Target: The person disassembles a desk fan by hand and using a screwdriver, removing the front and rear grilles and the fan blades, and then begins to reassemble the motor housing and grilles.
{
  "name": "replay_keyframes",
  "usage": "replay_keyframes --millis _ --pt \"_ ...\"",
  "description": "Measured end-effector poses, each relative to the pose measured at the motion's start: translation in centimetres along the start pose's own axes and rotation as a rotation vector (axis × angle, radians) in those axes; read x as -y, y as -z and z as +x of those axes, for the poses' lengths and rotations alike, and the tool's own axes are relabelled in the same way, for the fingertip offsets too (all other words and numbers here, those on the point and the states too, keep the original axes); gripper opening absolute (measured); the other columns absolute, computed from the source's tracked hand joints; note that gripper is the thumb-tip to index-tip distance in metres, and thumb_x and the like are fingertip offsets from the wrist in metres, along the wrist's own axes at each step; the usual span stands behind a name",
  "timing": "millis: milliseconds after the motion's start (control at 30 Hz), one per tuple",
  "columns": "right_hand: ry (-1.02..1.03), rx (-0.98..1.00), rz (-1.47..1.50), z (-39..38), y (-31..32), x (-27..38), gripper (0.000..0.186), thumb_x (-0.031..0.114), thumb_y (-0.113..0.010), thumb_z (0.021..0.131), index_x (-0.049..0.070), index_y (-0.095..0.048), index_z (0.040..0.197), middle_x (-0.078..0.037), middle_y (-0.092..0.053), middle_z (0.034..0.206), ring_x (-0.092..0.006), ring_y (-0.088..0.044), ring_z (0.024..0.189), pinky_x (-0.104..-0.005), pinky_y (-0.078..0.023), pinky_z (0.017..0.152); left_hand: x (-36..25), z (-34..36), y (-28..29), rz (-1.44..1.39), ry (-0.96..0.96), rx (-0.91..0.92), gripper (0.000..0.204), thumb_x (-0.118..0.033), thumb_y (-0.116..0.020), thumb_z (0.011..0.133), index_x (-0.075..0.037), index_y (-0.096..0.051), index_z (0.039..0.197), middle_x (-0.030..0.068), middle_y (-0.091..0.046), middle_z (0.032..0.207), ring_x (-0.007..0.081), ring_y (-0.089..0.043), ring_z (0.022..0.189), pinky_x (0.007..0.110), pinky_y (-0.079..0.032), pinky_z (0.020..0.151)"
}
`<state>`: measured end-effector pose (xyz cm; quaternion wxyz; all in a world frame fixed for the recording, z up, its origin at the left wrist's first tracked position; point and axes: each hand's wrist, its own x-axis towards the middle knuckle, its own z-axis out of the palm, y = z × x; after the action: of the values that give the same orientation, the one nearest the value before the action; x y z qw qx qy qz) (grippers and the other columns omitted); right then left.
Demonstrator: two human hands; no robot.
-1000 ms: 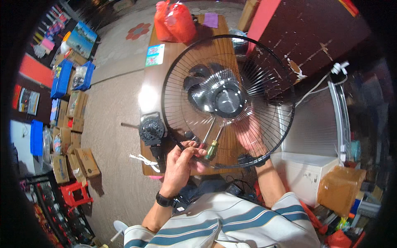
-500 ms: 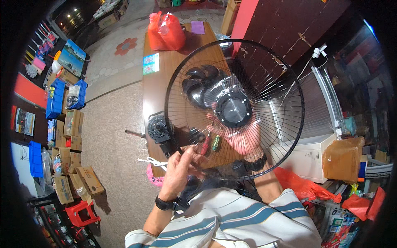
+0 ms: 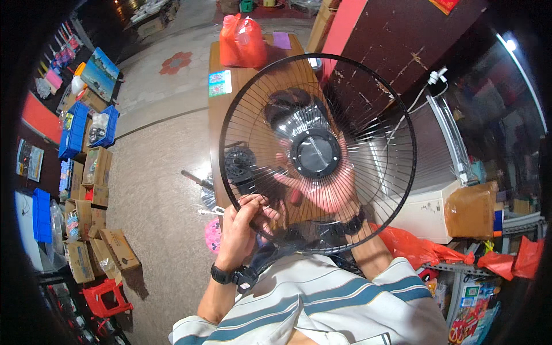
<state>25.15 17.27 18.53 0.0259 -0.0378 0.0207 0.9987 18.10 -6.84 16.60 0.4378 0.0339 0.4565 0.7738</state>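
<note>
A round black wire fan guard (image 3: pixel 315 154) with a solid disc hub is held over the brown table (image 3: pixel 219 123). My left hand (image 3: pixel 241 219) pinches its rim at the lower left, fingers closed. Behind the wires, palm up, my right hand (image 3: pixel 330 192) spreads its fingers beneath the hub, where part of it is hidden. Through the guard I see black fan blades (image 3: pixel 283 102) with shiny clear plastic beside them. The black fan motor head (image 3: pixel 238 161) is at the table's left side. A red handle (image 3: pixel 296 196) shows between the wires near my right hand.
A red jug-shaped container (image 3: pixel 244 43) and a purple cloth (image 3: pixel 281 39) are at the table's far end, with a printed card (image 3: pixel 219 83) nearer. A white cabinet (image 3: pixel 422 215) stands to the right. Cardboard boxes (image 3: pixel 121 248) and a red stool (image 3: pixel 108 298) line the left floor.
The guard has shifted slightly left and now overlaps the motor head. My left hand has moved a little up along the rim. My right hand stays behind the hub with fingers spread wider.
</note>
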Motion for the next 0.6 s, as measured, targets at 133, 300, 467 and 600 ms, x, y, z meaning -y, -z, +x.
replay_keyframes --millis 133,300,467,600 --pt "0.083 0.005 -0.019 -0.2 0.1 -1.2 0.099 0.076 -0.057 0.099 0.012 -0.033 0.171 -0.023 -0.032 0.176 -0.0541 -0.029 0.159 -0.0794 -0.011 0.129 0.0 -0.3 -0.5 0.026 0.041 0.014 0.031 -0.020 -0.054 0.111 0.007 -0.062 0.123 0.0210 -0.077 0.095 0.0220 -0.075 0.070 0.031 -0.060 0.057" --pt "0.234 0.071 -0.064 -3.0 1.4 1.0 0.091 0.062 -0.068 0.095 0.011 -0.042 0.166 -0.025 -0.034 0.174 -0.0537 -0.030 0.159 -0.0815 -0.014 0.127 0.1 -0.9 -1.2 0.223 0.015 0.263 0.075 -0.061 -0.034 0.116 0.005 -0.052 0.147 0.0178 -0.078 0.103 0.0198 -0.073 0.065 0.028 -0.059 0.053" --pt "0.474 0.033 -0.160 -7.3 2.9 7.1 0.096 0.055 -0.074 0.093 0.011 -0.034 0.169 -0.025 -0.029 0.176 -0.0526 -0.024 0.162 -0.0806 -0.009 0.129 2.1 0.7 3.4 0.272 0.045 0.027 0.042 -0.039 -0.056 0.117 0.000 -0.070 0.114 0.0115 -0.077 0.092 0.0179 -0.072 0.069 0.030 -0.060 0.064" --pt "0.566 -0.009 -0.181 -10.1 4.0 10.9 0.089 0.048 -0.075 0.095 0.010 -0.039 0.166 -0.024 -0.029 0.176 -0.0529 -0.024 0.162 -0.0803 -0.009 0.130 9.4 3.2 6.8 0.650 0.081 -0.053 0.034 -0.031 -0.060 0.114 0.001 -0.072 0.106 0.0080 -0.074 0.083 0.0140 -0.069 0.069 0.028 -0.055 0.062"
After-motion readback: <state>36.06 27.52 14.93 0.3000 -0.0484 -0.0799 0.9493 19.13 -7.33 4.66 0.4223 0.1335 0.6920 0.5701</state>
